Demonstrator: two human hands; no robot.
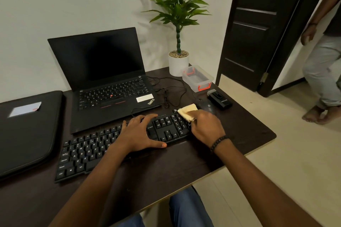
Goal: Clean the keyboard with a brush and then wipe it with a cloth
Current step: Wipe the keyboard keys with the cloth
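A black keyboard (88,155) lies slanted across the dark desk. My left hand (140,132) rests flat on its middle, fingers spread and thumb along the front edge. My right hand (204,127) holds a folded pale yellow cloth (187,111) and presses it on the number pad at the keyboard's right end. A black brush (219,100) with short bristles lies on the desk to the right, beyond the black mouse (206,107).
An open black laptop (107,79) stands behind the keyboard, with cables beside it. A black sleeve (27,129) lies at left. A potted plant (178,62) and a clear box (198,79) with orange latches stand at back right. Another person (323,64) walks by the doorway.
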